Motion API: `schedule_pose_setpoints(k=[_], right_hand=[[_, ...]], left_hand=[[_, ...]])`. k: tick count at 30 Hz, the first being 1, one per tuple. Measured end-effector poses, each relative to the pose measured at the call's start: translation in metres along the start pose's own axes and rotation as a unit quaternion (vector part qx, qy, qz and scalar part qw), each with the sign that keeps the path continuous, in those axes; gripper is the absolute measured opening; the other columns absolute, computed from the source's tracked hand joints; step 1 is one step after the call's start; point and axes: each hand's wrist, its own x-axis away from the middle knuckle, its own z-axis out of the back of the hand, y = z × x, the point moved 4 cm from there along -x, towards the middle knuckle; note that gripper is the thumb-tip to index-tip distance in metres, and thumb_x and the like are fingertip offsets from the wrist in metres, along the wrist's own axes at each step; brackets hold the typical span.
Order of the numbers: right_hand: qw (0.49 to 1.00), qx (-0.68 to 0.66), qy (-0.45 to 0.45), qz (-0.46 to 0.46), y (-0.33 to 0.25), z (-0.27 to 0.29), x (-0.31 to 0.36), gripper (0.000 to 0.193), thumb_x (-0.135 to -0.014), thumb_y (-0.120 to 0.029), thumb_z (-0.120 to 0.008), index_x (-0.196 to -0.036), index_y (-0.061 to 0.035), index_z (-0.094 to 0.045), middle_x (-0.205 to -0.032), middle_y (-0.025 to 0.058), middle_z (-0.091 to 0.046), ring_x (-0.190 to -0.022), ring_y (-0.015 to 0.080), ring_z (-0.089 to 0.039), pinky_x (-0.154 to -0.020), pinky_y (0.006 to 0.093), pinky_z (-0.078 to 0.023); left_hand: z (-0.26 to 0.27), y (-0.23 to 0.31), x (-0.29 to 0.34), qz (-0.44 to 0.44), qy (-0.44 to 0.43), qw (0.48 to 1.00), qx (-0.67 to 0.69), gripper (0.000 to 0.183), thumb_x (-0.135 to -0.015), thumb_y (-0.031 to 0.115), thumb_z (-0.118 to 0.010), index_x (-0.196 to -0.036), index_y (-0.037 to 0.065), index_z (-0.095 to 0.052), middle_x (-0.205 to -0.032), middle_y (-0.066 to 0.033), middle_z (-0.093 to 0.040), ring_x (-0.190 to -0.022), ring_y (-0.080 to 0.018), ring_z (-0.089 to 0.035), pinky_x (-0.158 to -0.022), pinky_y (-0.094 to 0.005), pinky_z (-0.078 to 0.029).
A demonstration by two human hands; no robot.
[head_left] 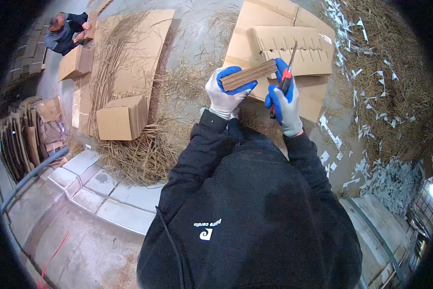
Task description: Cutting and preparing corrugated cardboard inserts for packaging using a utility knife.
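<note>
My left hand (230, 91), in a white glove with blue-coated palm and fingers, is closed round one end of a stack of narrow cardboard pieces (249, 76). The stack slants up to the right, its layered edges showing. My right hand (285, 103), gloved the same way, grips a knife (286, 83) with a red and black handle. Its long, pointed blade stands up and away from me. A finger of this hand touches or nearly touches the stack's far end. Beyond lie slotted cardboard sheets (288, 41) on a larger flat cardboard sheet (245, 36).
Left of me, a block of stacked cardboard (114, 123) stands by heaped cardboard strips (141, 154). Farther left, another person (67, 36) handles cardboard beside a second block (75, 62). Scrap strips and white paper shreds (382, 91) cover the floor at right. A grey pipe (33, 176) runs lower left.
</note>
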Motion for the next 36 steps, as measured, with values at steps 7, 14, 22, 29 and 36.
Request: schedule_pose_setpoints(k=[7, 14, 22, 29, 36], right_hand=[[0.946, 0.286, 0.051, 0.141, 0.005, 0.002, 0.001, 0.066, -0.083, -0.008, -0.066, -0.142, 0.0067, -0.042, -0.115, 0.0215, -0.068, -0.081, 0.0235, -0.069, -0.075, 0.0323, -0.054], [0.927, 0.331, 0.069, 0.161, -0.010, -0.007, 0.003, 0.068, -0.082, -0.011, -0.068, -0.142, 0.0069, -0.043, -0.112, 0.0255, -0.067, -0.098, 0.0345, -0.070, -0.084, 0.0365, -0.053], [0.936, 0.300, 0.065, 0.171, 0.002, -0.007, -0.008, 0.071, -0.083, -0.015, -0.070, -0.144, 0.0048, -0.040, -0.101, 0.0206, -0.068, -0.076, 0.0276, -0.068, -0.075, 0.0370, -0.054], [0.992, 0.096, -0.025, 0.074, -0.068, -0.009, -0.057, 0.076, -0.094, -0.018, -0.066, -0.155, -0.0030, -0.023, -0.099, 0.0085, -0.063, -0.067, 0.0073, -0.054, -0.058, 0.0264, -0.048], [0.878, 0.321, -0.246, 0.256, -0.120, -0.054, -0.058, 0.058, -0.092, -0.018, -0.067, -0.145, -0.0081, -0.047, -0.105, 0.0142, -0.067, -0.085, 0.0259, -0.067, -0.075, 0.0345, -0.051]], left_hand=[[0.002, 0.002, -0.001, 0.013, 0.007, 1.000, 0.004, 0.054, -0.058, 0.027, -0.097, -0.096, 0.003, -0.067, -0.088, -0.0088, -0.069, -0.076, -0.0224, -0.070, -0.072, -0.0326, -0.057], [0.001, 0.005, -0.005, 0.022, -0.034, 0.999, -0.001, 0.055, -0.061, 0.021, -0.097, -0.101, -0.001, -0.066, -0.093, -0.0082, -0.072, -0.083, -0.0161, -0.070, -0.078, -0.0299, -0.057], [0.002, 0.005, -0.013, 0.019, 0.000, 1.000, -0.025, 0.053, -0.060, 0.026, -0.097, -0.095, 0.001, -0.067, -0.087, -0.0091, -0.071, -0.073, -0.0175, -0.070, -0.069, -0.0306, -0.057], [0.048, 0.014, -0.084, 0.120, 0.071, 0.989, 0.045, 0.043, -0.067, 0.014, -0.092, -0.098, -0.005, -0.067, -0.092, -0.0104, -0.073, -0.083, -0.0135, -0.068, -0.079, -0.0298, -0.054], [0.102, 0.067, -0.123, 0.157, 0.104, 0.982, 0.031, 0.027, -0.096, 0.022, -0.066, -0.110, -0.002, -0.070, -0.105, -0.0055, -0.072, -0.094, -0.0123, -0.063, -0.085, -0.0294, -0.050]])
